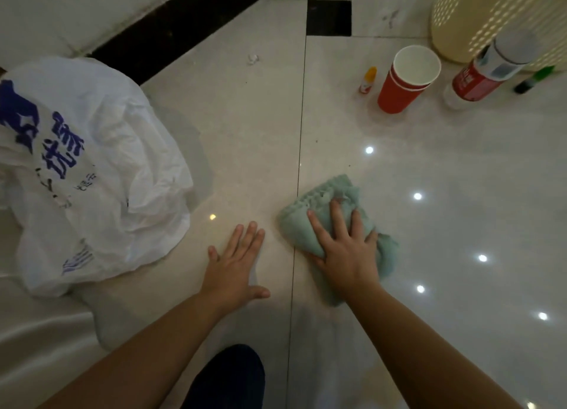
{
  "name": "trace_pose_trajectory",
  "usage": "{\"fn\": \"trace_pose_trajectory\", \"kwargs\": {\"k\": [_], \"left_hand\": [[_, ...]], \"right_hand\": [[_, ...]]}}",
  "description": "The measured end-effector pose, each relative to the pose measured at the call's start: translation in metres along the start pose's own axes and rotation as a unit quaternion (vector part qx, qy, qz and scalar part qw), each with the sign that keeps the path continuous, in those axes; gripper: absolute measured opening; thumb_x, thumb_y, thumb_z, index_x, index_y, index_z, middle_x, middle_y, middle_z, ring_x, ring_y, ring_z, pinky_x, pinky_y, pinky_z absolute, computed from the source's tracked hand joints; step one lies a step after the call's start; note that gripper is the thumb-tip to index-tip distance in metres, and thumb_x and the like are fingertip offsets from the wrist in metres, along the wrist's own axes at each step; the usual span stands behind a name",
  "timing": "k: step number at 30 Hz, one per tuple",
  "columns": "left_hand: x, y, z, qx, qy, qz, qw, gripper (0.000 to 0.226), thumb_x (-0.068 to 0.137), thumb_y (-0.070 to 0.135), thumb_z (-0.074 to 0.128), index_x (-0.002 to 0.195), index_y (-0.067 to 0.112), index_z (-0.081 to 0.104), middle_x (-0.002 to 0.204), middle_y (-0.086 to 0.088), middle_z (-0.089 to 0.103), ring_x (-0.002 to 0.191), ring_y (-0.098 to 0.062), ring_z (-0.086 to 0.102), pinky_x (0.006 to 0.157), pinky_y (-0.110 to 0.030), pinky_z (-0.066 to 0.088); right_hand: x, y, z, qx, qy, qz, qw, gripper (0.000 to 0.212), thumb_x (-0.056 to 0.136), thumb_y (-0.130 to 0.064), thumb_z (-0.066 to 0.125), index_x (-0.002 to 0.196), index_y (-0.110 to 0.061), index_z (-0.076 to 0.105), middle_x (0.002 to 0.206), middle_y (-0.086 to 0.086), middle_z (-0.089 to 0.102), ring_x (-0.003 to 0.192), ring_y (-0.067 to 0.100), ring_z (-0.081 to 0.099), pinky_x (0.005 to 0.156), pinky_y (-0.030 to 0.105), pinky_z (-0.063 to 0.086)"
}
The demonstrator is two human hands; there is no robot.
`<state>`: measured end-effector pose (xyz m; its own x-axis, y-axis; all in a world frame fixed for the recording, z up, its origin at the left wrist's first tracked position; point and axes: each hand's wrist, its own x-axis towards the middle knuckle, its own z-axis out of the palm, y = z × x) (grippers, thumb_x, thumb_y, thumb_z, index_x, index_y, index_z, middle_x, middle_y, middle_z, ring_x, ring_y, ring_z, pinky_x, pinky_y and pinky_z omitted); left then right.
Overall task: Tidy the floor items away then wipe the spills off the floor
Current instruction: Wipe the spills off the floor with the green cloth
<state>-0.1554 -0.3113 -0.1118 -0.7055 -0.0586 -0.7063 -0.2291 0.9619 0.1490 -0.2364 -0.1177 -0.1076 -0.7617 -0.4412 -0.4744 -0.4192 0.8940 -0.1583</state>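
Green cloth [294, 227] sits under your right grip [343, 252], fingers spread flat, pressing, not clenched. Left grip [233, 264] lies released on the floor [245, 132] beside it. Ahead, red cups [402, 83] and bottle [478, 77] are not yet tidied; wiping seems underway.

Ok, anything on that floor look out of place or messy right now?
Yes. A small crumpled white scrap lies loose on the floor near the dark skirting, away from the white bag. Dark scuff marks show left of the perforated bin. The right hand presses the green cloth well short of both.
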Motion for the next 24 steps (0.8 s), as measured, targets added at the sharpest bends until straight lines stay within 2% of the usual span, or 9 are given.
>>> {"fn": "trace_pose_trajectory", "kwargs": {"k": [4, 9, 14, 16, 17, 19, 21, 23, 24], "left_hand": [[-0.001, 0.003, -0.002, 0.007, -0.019, -0.011, 1.000, 0.117, 0.075, 0.058, 0.061, 0.141, 0.023, -0.028, 0.134, 0.010, -0.045, 0.142, -0.014, -0.026, 0.111, -0.061, 0.010], [-0.004, 0.003, -0.004, -0.010, -0.016, -0.015, 1.000, 0.118, 0.074, 0.056, 0.064, 0.140, 0.025, -0.029, 0.135, 0.014, -0.044, 0.142, -0.012, -0.025, 0.112, -0.061, 0.010], [-0.004, 0.006, -0.008, -0.011, -0.018, -0.016, 1.000, 0.116, 0.074, 0.055, 0.065, 0.145, 0.024, -0.021, 0.135, 0.010, -0.043, 0.143, -0.013, -0.024, 0.111, -0.062, 0.011], [-0.004, 0.007, -0.008, -0.008, -0.015, -0.017, 1.000, 0.115, 0.074, 0.055, 0.064, 0.145, 0.024, -0.021, 0.135, 0.009, -0.044, 0.143, -0.014, -0.024, 0.111, -0.062, 0.011], [-0.004, 0.007, -0.008, -0.005, -0.018, -0.019, 1.000, 0.115, 0.074, 0.055, 0.064, 0.145, 0.025, -0.021, 0.135, 0.009, -0.044, 0.143, -0.014, -0.024, 0.111, -0.062, 0.012], [-0.005, 0.007, -0.008, -0.001, -0.024, -0.022, 0.999, 0.114, 0.074, 0.055, 0.064, 0.145, 0.025, -0.021, 0.134, 0.011, -0.044, 0.141, -0.012, -0.027, 0.111, -0.062, 0.011], [-0.004, 0.006, -0.006, -0.003, -0.014, -0.023, 1.000, 0.114, 0.074, 0.055, 0.064, 0.145, 0.026, -0.021, 0.133, 0.012, -0.044, 0.134, -0.007, -0.032, 0.111, -0.062, 0.011], [-0.003, 0.005, -0.007, -0.007, -0.012, -0.025, 1.000, 0.115, 0.074, 0.054, 0.065, 0.145, 0.025, -0.021, 0.131, 0.012, -0.045, 0.127, -0.003, -0.033, 0.111, -0.062, 0.010], [-0.004, 0.005, -0.007, -0.008, -0.014, -0.026, 1.000, 0.115, 0.074, 0.054, 0.065, 0.145, 0.025, -0.021, 0.130, 0.011, -0.046, 0.126, -0.002, -0.033, 0.111, -0.062, 0.010]], "right_hand": [[0.004, 0.023, -0.010, -0.030, 0.000, -0.010, 1.000, 0.071, 0.090, -0.058, 0.032, 0.143, -0.042, -0.013, 0.157, 0.006, -0.013, 0.141, 0.041, 0.004, 0.109, 0.058, 0.019], [0.004, 0.088, -0.026, -0.031, 0.041, 0.124, 0.991, 0.064, 0.091, -0.050, 0.038, 0.146, -0.038, 0.009, 0.157, 0.009, 0.007, 0.133, 0.041, 0.022, 0.099, 0.051, 0.033], [-0.001, 0.058, -0.026, 0.015, 0.015, 0.168, 0.986, 0.067, 0.091, -0.050, 0.039, 0.147, -0.036, 0.005, 0.157, 0.011, 0.004, 0.137, 0.044, 0.014, 0.104, 0.055, 0.028], [-0.009, 0.023, -0.012, 0.003, 0.012, 0.135, 0.991, 0.071, 0.088, -0.050, 0.046, 0.147, -0.035, 0.010, 0.156, 0.015, 0.011, 0.136, 0.047, 0.019, 0.102, 0.058, 0.031], [-0.016, 0.006, -0.005, -0.010, 0.027, 0.109, 0.994, 0.074, 0.082, -0.052, 0.054, 0.146, -0.032, 0.021, 0.152, 0.019, 0.026, 0.130, 0.051, 0.032, 0.095, 0.060, 0.038], [-0.032, -0.014, 0.006, -0.026, 0.000, 0.073, 0.997, 0.080, 0.064, -0.058, 0.066, 0.134, -0.028, 0.041, 0.130, 0.020, 0.056, 0.103, 0.050, 0.059, 0.072, 0.058, 0.051], [-0.042, -0.008, 0.011, -0.058, -0.015, 0.022, 0.998, 0.082, 0.058, -0.061, 0.068, 0.129, -0.031, 0.042, 0.122, 0.016, 0.063, 0.094, 0.044, 0.065, 0.065, 0.054, 0.054], [-0.042, 0.025, 0.013, -0.094, 0.009, -0.038, 0.995, 0.075, 0.064, -0.061, 0.063, 0.130, -0.034, 0.041, 0.124, 0.014, 0.062, 0.095, 0.043, 0.064, 0.064, 0.053, 0.054], [-0.039, 0.045, 0.011, -0.098, 0.016, -0.032, 0.995, 0.069, 0.068, -0.058, 0.057, 0.130, -0.034, 0.041, 0.126, 0.015, 0.060, 0.095, 0.044, 0.062, 0.064, 0.052, 0.054]]}}
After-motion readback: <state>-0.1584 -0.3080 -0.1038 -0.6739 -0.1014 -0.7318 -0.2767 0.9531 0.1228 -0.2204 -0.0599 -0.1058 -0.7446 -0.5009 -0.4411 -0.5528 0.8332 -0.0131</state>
